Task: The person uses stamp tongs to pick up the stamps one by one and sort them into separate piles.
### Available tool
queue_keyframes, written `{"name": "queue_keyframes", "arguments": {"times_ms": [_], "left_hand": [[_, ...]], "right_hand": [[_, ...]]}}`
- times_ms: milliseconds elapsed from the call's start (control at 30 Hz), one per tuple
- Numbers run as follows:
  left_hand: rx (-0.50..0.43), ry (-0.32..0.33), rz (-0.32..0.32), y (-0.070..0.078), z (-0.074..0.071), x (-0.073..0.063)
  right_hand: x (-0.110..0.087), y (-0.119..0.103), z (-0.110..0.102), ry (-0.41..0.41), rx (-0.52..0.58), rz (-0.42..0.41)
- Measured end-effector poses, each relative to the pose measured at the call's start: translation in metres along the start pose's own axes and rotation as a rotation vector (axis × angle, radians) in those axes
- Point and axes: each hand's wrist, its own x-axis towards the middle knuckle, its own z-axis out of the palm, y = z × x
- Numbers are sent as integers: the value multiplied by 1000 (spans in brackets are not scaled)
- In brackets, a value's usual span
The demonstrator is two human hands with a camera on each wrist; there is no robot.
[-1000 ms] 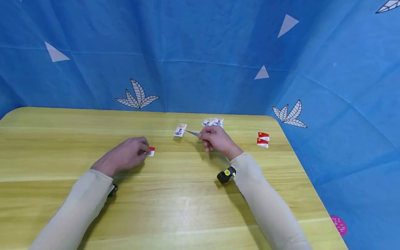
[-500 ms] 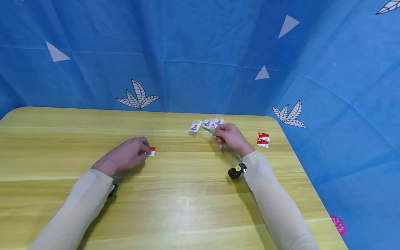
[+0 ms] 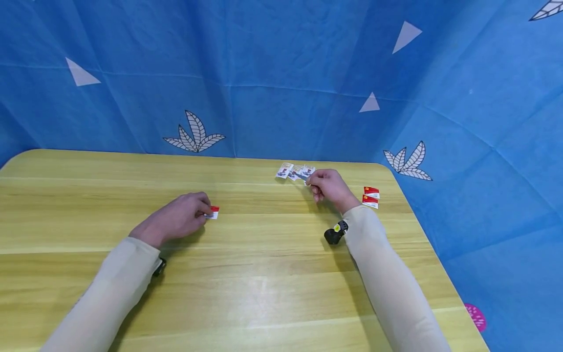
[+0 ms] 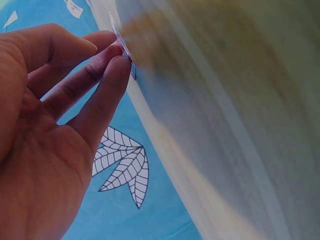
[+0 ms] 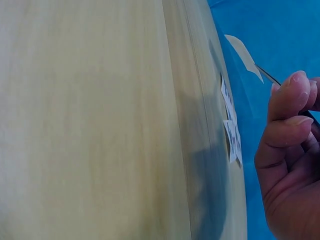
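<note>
My right hand (image 3: 327, 185) grips slim pointed tweezers (image 5: 269, 74) between thumb and fingers. From their tip extends a small white paper card (image 5: 244, 55), its plain back showing in the right wrist view. In the head view its printed face (image 3: 285, 169) shows, just left of overlapping printed cards (image 3: 308, 169) at the table's back edge. It hangs slightly off the tabletop. My left hand (image 3: 178, 217) presses its fingertips on a small red-and-white card (image 3: 214, 212) on the table. The left thumb (image 4: 75, 44) stays apart from that card, which the fingers partly cover.
Two red-and-white cards (image 3: 371, 197) with yellow emblems lie to the right, beyond my right hand. The wooden table (image 3: 246, 293) ends against a blue patterned cloth (image 3: 281, 73) at the back and right. Each wrist wears a small black camera (image 3: 334, 235).
My right hand has moved to the right and farther back, bringing the card on the tweezers from apart to beside the back cards. My left hand keeps its place.
</note>
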Motion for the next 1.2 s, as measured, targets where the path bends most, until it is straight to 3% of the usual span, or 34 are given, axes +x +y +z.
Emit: {"name": "queue_keyframes", "arguments": {"times_ms": [600,1033,1200], "left_hand": [[4,10,3,0,-3,2],[11,1,-4,2,-5,4],[0,-17,-6,0,-3,1]], "right_hand": [[17,1,-6,27,-10,44],[9,0,-8,83,-35,109],[4,3,0,63,-31,136]]}}
